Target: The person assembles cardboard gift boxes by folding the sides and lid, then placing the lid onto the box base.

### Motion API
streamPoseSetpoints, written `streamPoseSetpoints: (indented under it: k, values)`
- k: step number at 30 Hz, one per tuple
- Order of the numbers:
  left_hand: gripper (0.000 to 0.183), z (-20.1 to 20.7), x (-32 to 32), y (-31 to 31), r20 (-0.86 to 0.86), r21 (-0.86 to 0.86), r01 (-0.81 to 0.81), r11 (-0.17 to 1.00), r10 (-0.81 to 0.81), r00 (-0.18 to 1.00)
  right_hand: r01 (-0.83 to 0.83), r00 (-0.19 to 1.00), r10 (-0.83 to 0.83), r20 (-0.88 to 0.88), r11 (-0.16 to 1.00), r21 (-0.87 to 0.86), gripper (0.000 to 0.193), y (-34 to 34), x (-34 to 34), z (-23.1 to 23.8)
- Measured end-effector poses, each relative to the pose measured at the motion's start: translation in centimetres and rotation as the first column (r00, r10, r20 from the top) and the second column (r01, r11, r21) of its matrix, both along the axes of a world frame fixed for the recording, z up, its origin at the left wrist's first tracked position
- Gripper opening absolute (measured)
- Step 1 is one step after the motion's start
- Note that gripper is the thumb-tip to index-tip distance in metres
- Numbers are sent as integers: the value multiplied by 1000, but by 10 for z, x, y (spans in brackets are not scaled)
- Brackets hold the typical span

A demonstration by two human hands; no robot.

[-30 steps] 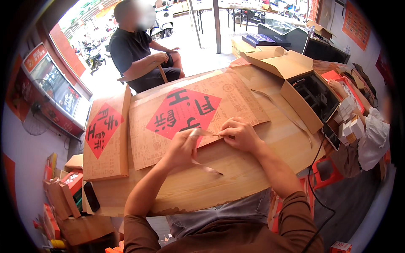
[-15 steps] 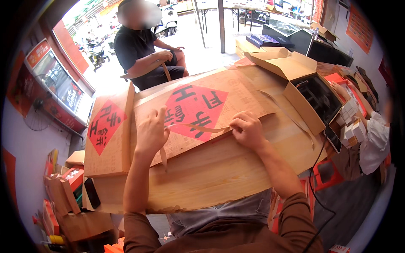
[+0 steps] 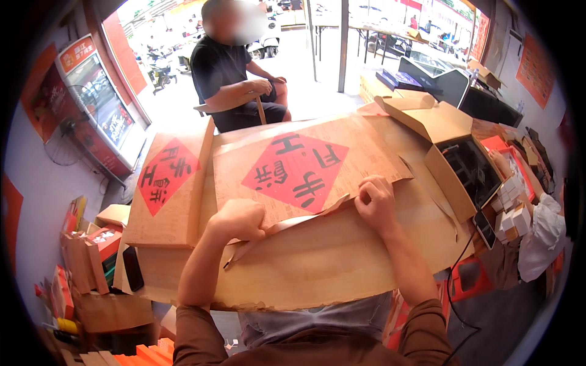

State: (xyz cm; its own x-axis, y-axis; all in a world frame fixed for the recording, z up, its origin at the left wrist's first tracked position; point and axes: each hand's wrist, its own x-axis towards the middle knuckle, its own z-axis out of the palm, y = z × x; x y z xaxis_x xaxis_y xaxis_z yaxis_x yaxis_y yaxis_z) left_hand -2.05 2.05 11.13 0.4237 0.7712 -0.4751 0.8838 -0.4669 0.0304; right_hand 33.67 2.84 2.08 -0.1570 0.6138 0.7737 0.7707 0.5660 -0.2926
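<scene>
Both my hands are closed at the near edge of a brown printed wrapping sheet (image 3: 381, 152), which bears a red diamond label (image 3: 293, 174) with black characters. A thin brown strip (image 3: 326, 208) runs along that edge between them. My left hand (image 3: 239, 219) is a fist at the strip's left part, and a loose end pokes out below it. At the strip's right end, the fingers of my right hand (image 3: 374, 200) are curled together. To the left stands a box wrapped in brown paper (image 3: 162, 222), with a similar red diamond.
Further right, an open cardboard box (image 3: 448, 177) holds dark contents, beside small white boxes (image 3: 510, 210) and another person's arm (image 3: 528, 177). A loose strip (image 3: 444, 210) lies on the wooden table (image 3: 317, 268). A black phone (image 3: 132, 268) sits front left; a seated person (image 3: 226, 79) is beyond.
The strip, stretched above the sheet before, now lies along its near edge. My left hand has come down and closed into a fist; my right hand stays at the strip's right end.
</scene>
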Motion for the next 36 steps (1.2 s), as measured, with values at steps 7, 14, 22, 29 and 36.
streamPoseSetpoints:
  k: [7,14,22,29,36]
  values:
    - [31,16,29,-27,313,230,48,972,-120,942,176,982,-167,-91,979,104,29,-6,2,7]
    - [10,-36,43,-20,210,678,39,734,-244,947,272,887,-287,-361,958,-92,35,-2,1,1]
    - [6,-35,53,-29,170,843,119,524,-471,866,-500,769,128,-627,731,-465,29,-26,-40,-21]
    - [11,-44,66,-44,60,789,288,543,-535,843,-697,557,1,-830,544,-467,29,-11,-45,-40]
    - [21,-52,71,-37,138,906,188,378,-686,714,-766,483,-237,-843,353,-538,28,-15,-44,-31]
